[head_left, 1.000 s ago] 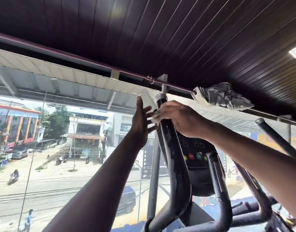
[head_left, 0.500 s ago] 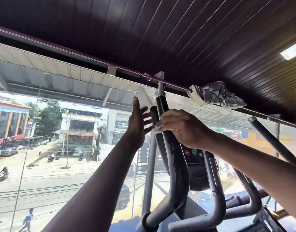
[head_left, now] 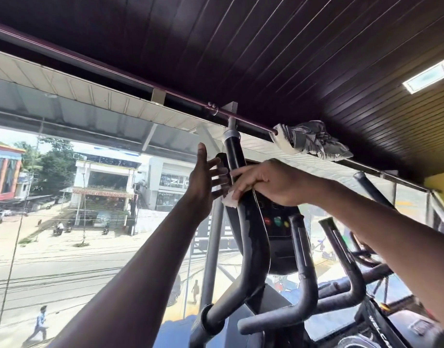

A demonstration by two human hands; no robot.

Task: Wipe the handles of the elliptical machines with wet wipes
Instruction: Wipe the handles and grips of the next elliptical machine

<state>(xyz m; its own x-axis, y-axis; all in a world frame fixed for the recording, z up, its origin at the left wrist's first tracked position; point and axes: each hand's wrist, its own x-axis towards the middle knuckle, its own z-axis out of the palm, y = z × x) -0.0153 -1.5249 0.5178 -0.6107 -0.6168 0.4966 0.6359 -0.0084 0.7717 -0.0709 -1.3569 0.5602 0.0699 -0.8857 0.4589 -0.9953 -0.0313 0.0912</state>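
Note:
A tall black elliptical handle [head_left: 251, 237] with a silver top cap rises in front of me. My right hand [head_left: 268, 182] is wrapped around its upper part, pressing a white wet wipe [head_left: 229, 200] against it; only a corner of the wipe shows below my fingers. My left hand [head_left: 205, 179] is raised just left of the handle with fingers spread, holding nothing and apparently not touching the bar. A shorter fixed handle [head_left: 302, 267] stands to the right, below the console [head_left: 278, 222] with coloured buttons.
A large glass window [head_left: 90, 222] lies straight ahead, overlooking a street. A rail [head_left: 165, 92] runs along the window top, with a bunched grey cloth [head_left: 313, 140] hanging on it. More black handlebars [head_left: 368, 187] stand to the right.
My right hand with the wipe has slid down the handle from near the top cap, leaving more of the upper bar bare. The left hand stayed spread beside it.

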